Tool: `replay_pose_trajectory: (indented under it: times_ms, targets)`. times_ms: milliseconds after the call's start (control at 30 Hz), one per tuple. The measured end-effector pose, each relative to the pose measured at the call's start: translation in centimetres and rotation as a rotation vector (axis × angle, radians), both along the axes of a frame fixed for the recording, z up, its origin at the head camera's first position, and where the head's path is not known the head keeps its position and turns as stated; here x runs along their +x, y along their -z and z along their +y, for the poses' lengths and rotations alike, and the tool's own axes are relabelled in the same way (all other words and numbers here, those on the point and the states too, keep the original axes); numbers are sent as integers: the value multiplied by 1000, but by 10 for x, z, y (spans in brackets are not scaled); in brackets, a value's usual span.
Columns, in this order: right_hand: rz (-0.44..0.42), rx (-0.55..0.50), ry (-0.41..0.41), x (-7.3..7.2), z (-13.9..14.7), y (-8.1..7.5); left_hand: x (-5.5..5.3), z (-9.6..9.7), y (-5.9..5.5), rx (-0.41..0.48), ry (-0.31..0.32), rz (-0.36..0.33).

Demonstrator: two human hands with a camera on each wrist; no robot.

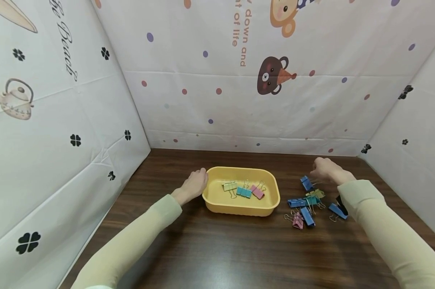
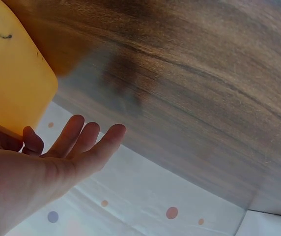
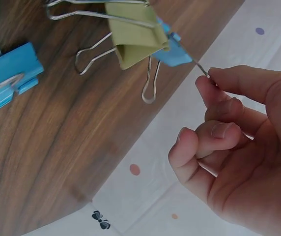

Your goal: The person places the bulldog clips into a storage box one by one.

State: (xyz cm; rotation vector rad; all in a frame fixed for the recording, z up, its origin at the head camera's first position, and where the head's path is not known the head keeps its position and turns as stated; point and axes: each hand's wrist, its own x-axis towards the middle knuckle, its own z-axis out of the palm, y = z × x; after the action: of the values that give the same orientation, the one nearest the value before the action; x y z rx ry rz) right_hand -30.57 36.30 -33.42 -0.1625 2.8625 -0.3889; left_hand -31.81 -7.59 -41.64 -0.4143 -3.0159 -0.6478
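Observation:
A yellow plastic bin (image 1: 240, 209) holds a pale green binder clip (image 1: 229, 186), a teal binder clip (image 1: 244, 192) and a pink binder clip (image 1: 258, 192). My left hand (image 1: 194, 185) touches the bin's left rim; in the left wrist view its fingers (image 2: 84, 140) extend loosely past the bin's corner. To the right of the bin, my right hand (image 1: 329, 170) pinches a wire handle of a blue binder clip (image 1: 306, 183) between thumb and forefinger. In the right wrist view, an olive-green binder clip (image 3: 135, 37) partly covers that blue clip.
Several more binder clips lie in a loose pile right of the bin, among them a pink one (image 1: 297, 220) and a blue one (image 1: 307, 216). Another blue clip (image 1: 338, 210) lies beside the right sleeve. White printed sheets (image 1: 246, 112) wall the dark wooden table (image 1: 217, 249).

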Motion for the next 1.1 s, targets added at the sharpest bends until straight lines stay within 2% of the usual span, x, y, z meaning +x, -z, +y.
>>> replay_pose_trajectory:
  times_ms: [267,500,767,1100]
  targets:
    - [37,-26,-36,-2,-10,-4,1,0,-2,-4,1,-5]
    - [96,-2,-61,-4,-22,-8,2,0,-1,7,9,21]
    - [129,9,-66,-5,-32,-10,1,0,0,4,6,14]
    - [126,7,-88,-4,-50,-16,3,-1,-2,6,9,8]
